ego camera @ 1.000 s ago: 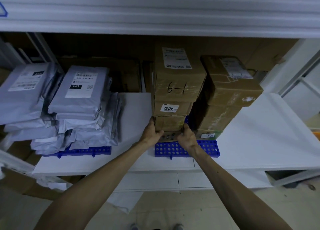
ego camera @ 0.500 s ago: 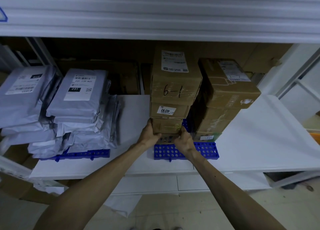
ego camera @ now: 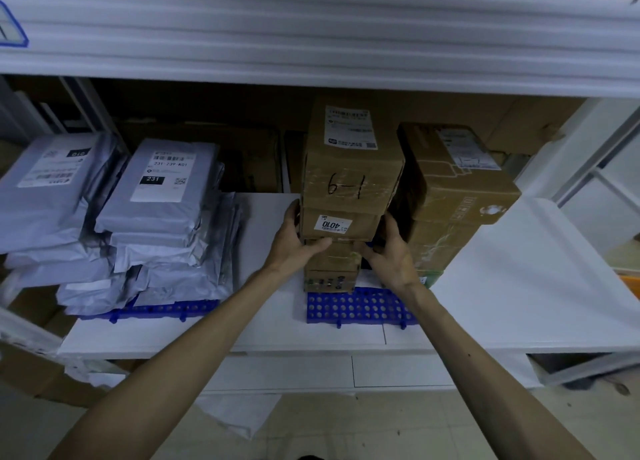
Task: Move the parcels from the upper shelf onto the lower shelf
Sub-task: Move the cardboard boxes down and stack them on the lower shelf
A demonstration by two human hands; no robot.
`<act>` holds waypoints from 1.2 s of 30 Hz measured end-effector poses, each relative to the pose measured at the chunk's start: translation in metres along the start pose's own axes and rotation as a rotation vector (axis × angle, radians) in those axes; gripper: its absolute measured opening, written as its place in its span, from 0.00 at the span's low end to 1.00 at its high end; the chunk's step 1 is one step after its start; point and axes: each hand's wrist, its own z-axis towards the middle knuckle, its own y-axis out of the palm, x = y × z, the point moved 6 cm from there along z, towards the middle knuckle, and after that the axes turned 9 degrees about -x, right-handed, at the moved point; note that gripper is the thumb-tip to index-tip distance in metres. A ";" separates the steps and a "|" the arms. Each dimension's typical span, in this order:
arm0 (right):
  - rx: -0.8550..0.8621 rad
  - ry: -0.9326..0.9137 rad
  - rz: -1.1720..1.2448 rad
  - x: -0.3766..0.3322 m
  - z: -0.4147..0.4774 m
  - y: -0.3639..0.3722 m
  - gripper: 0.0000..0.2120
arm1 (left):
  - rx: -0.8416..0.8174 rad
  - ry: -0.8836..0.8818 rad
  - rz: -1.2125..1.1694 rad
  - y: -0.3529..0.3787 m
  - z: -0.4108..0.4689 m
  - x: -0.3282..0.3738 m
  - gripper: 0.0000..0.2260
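A stack of brown cardboard parcels stands on a blue perforated mat (ego camera: 360,309) on the white shelf board (ego camera: 519,286). On top is a box marked "6-1" (ego camera: 349,168), and under it a box labelled "4010" (ego camera: 341,225). Two smaller boxes (ego camera: 332,262) sit below. My left hand (ego camera: 294,243) grips the left side of the "4010" box, its thumb lying along the box's lower front edge. My right hand (ego camera: 393,253) holds the right side at the same height, its fingers hidden behind the stack.
A second stack of cardboard boxes (ego camera: 460,182) stands close on the right. Two piles of grey mailer bags (ego camera: 162,189) fill the left of the shelf on another blue mat. The white upper shelf edge (ego camera: 311,43) hangs above. Bare shelf lies far right.
Both hands have slid up from the small lower box to the sides of the "4010" box. The stack itself has not shifted on the mat.
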 end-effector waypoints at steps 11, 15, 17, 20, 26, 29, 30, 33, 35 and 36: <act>-0.001 -0.012 -0.042 0.000 0.003 0.012 0.28 | -0.006 0.049 0.064 -0.003 0.003 0.012 0.37; -0.003 -0.023 -0.019 -0.006 0.003 0.005 0.29 | 0.002 0.065 0.082 -0.002 0.001 0.016 0.36; 0.012 -0.063 0.003 -0.015 0.000 -0.002 0.31 | 0.013 0.101 0.092 -0.003 0.000 0.022 0.36; 0.021 -0.152 0.036 -0.034 -0.006 -0.011 0.33 | 0.036 0.146 0.105 -0.008 -0.004 0.038 0.35; 0.055 -0.222 0.053 -0.055 -0.008 -0.019 0.30 | 0.023 0.202 0.063 -0.013 -0.008 0.062 0.31; 0.074 -0.220 0.091 -0.056 -0.005 -0.020 0.27 | 0.050 0.186 0.018 -0.013 -0.007 0.063 0.27; 0.073 -0.216 0.096 -0.057 -0.003 -0.019 0.25 | 0.063 0.183 0.014 -0.014 -0.006 0.063 0.26; 0.083 -0.194 0.121 -0.055 0.002 -0.020 0.23 | 0.083 0.167 0.015 -0.014 -0.004 0.062 0.24; 0.092 -0.187 0.117 -0.056 0.004 -0.021 0.23 | 0.102 0.166 0.024 -0.014 -0.003 0.062 0.23; 0.096 -0.184 0.114 -0.056 0.005 -0.021 0.22 | 0.109 0.170 0.030 -0.014 -0.003 0.063 0.23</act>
